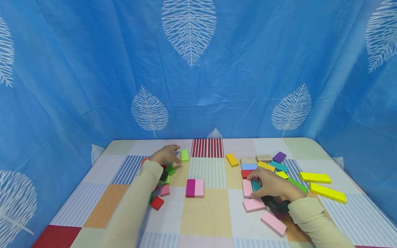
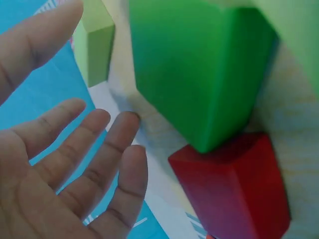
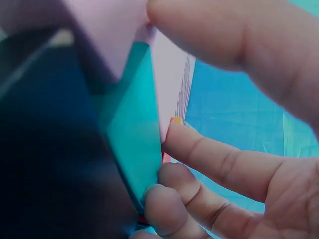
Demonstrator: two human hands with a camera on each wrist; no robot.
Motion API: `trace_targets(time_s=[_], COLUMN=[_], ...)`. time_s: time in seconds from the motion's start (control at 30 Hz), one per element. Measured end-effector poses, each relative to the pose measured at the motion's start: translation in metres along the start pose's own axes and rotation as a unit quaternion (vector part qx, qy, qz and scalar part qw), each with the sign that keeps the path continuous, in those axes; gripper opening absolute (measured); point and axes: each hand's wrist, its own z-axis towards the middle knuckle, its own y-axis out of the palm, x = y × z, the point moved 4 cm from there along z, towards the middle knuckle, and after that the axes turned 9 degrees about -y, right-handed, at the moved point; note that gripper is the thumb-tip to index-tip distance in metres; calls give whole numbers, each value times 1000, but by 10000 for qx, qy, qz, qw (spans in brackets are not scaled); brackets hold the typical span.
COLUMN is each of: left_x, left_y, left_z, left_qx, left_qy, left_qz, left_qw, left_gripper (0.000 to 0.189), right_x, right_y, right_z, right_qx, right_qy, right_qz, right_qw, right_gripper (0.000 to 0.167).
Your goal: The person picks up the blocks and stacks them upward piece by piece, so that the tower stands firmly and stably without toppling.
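Observation:
Beside a lime green block [image 1: 184,155], my left hand [image 1: 165,155] reaches over the left pile with its fingers extended and holds nothing. The left wrist view has the same spread fingers near a green block [image 2: 194,64] and a red block [image 2: 234,184]. My right hand [image 1: 274,184] pinches a pink block [image 1: 246,188] between thumb and finger at the right pile. A teal block [image 1: 256,185] lies right beside that pink block, partly under the hand. At the table's middle, a magenta block [image 1: 190,188] and a pink block [image 1: 199,188] lie side by side.
Two long yellow blocks [image 1: 328,193] lie at the far right. Near the front is another pink block [image 1: 273,223], and an orange block [image 1: 232,160] lies toward the back. A patchwork cloth [image 1: 206,218] covers the table. Blue curtain [image 1: 235,75] encloses the back and sides.

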Motion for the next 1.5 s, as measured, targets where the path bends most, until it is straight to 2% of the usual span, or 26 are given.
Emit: trace_targets(time_s=[0.2,0.5,0.7,0.9,1.13,1.33,1.5], left_x=[-1,2,7,20,35,50,59], left_y=[3,4,5,7,12,29,46], left_z=[10,12,7,-2,-21,-46,-65], left_qx=[3,166,387,455,489,334,275], left_qy=[-338,-134,-114,385,1126,1532,1872], left_qz=[-195,90,407,969,980,1008,1238], left_qw=[9992,9997,9984,9935,9876,9825,9741], left_gripper=[82,69,66,63,59,64,62], right_x=[-1,-5,-6,-11,-22,-30,-35], right_y=[1,2,0,1,3,11,19], right_z=[0,2,2,2,7,13,15], right_qx=[-114,-99,-58,15,42,70,73], right_qy=[183,285,98,-217,-402,-733,-438], right_qz=[-121,-188,-214,-113,-87,61,-114], right_qw=[9997,9994,9997,9997,9991,9973,9989], right_gripper=[56,55,56,54,56,51,53])
